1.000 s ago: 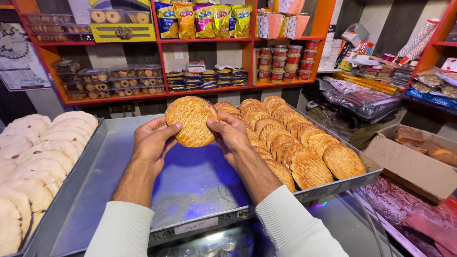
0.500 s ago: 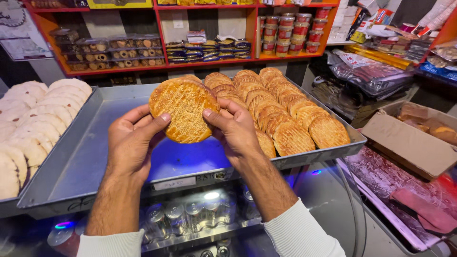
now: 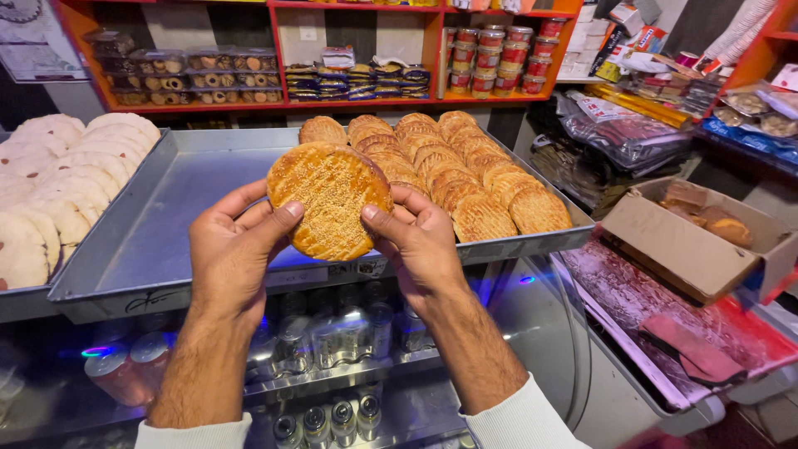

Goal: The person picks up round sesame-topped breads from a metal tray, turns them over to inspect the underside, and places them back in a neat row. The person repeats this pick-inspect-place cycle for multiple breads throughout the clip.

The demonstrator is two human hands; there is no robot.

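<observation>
Both hands hold one round golden flatbread (image 3: 331,198) with a scored, seed-dusted top, raised above the near edge of a large metal tray (image 3: 179,224). My left hand (image 3: 233,249) grips its left rim with the thumb on top. On the right rim, my right hand (image 3: 420,241) grips the same way. Several more flatbreads of the same kind (image 3: 465,179) lie overlapped in rows on the right half of the tray.
A second tray of pale round breads (image 3: 58,179) sits at the left. Drink cans (image 3: 332,341) stand under the glass counter. A cardboard box with baked goods (image 3: 698,233) is at the right. Red shelves with packets and jars (image 3: 490,58) stand behind.
The flatbread has come nearer to me and lower, from over the tray's middle to its front edge. Both hands kept their grip on it.
</observation>
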